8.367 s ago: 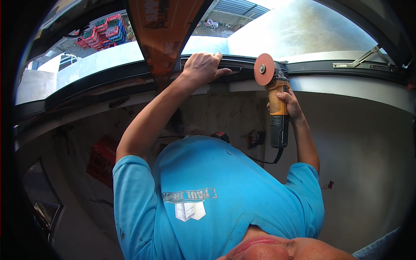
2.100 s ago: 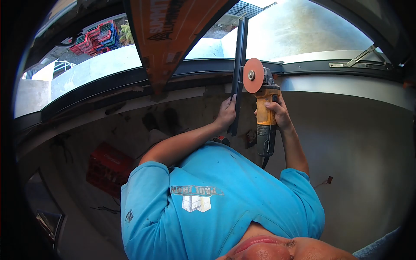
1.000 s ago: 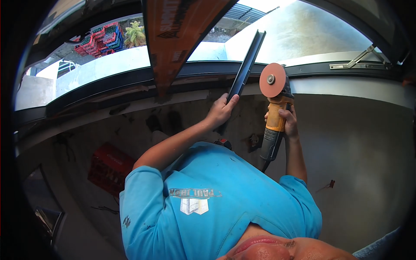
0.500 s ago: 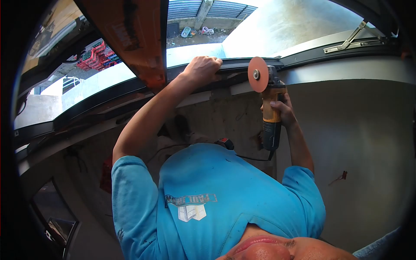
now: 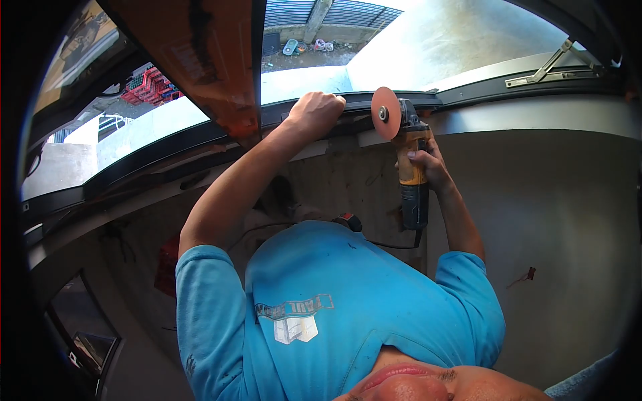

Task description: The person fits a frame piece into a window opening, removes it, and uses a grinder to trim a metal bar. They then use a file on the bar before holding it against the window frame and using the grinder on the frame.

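My right hand (image 5: 430,164) is wrapped around the body of a yellow and black angle grinder (image 5: 413,177), held upright with its head toward the window. A reddish-brown disc (image 5: 386,115) is fitted on the grinder's left side, close to the black window frame (image 5: 358,101); contact cannot be made out. To the left of the disc, my left hand (image 5: 314,112) is closed over the same frame, its fingertips largely hidden. The grinder's dark cord (image 5: 394,246) runs from its lower end toward my waist.
An orange-brown panel (image 5: 200,63) stands at the upper left. A metal hinge arm (image 5: 552,67) joins the frame at right. Outside are red crates (image 5: 152,87) and a pale ledge (image 5: 304,81). A grey wall (image 5: 535,194) lies right of me.
The grinder has shifted slightly left, so its disc is closer to my left hand. My left hand stays at the frame. The whole view has moved a little.
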Demonstrator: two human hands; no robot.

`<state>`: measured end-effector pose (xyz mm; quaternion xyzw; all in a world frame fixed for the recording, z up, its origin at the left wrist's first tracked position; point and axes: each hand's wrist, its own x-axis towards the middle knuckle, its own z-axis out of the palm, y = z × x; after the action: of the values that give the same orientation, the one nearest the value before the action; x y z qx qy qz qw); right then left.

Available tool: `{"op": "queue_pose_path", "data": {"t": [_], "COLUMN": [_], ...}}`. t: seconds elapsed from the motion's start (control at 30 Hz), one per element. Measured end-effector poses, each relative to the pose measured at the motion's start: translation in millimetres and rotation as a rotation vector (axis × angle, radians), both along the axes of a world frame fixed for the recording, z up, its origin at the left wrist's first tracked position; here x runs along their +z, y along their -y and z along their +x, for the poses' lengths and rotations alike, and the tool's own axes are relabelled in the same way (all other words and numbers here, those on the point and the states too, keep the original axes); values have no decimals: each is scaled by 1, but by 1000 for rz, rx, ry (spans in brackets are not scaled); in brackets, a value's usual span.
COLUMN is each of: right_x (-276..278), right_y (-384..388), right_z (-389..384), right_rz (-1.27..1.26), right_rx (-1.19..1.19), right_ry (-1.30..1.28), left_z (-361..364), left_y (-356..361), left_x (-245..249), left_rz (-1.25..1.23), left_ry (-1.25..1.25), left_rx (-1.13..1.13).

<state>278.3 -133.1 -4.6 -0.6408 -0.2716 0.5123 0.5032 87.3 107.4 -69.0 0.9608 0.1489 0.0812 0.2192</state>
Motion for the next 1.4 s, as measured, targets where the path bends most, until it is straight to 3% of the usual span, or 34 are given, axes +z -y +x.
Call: {"op": "queue_pose_path", "data": {"t": [1.1,1.4], "right_x": [20,17], "right_y": [-11,-14], "right_z": [-14,-13], "right_rz": [-51,-63], "right_rx": [3,13], "right_ry": [-6,23], "left_z": [-8,-8], "left_y": [3,-2], "left_x": [9,7], "left_rz": [121,27], "left_ry": [15,13], "left_rx": [12,-15]}}
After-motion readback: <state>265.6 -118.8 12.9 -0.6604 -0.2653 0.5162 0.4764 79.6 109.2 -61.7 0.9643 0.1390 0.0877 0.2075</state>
